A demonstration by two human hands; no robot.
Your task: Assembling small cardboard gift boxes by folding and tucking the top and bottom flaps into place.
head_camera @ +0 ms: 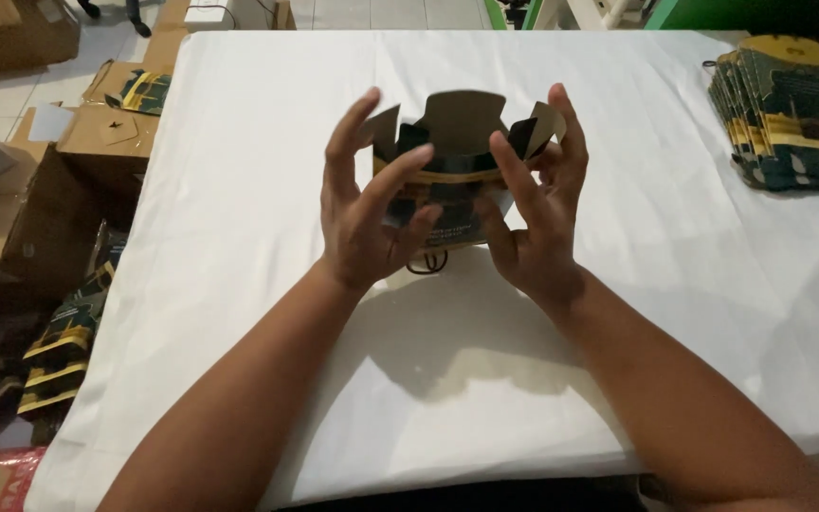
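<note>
- While both hands hold it above the middle of the bench point(239, 284), a small dark cardboard box point(452, 180) with a gold band stands open at the top — its flaps raised, plain brown card on their inner faces; whether anything is inside cannot be seen.
- Left hand point(372, 204) clasps the box's left side, fingers spread and curled around it.
- Right hand point(533, 213) grips the right side, fingertips at a flap.
- White cloth, smooth with faint creases, covers the bench.
- At the far right edge lies a fanned stack of flat carton blanks point(789, 114) — dark green with gold bands, rounded tops.
- Left of the bench, on the floor, sit brown corrugated boxes point(111, 137); more flat dark-and-gold blanks point(63, 346) are piled nearer.
</note>
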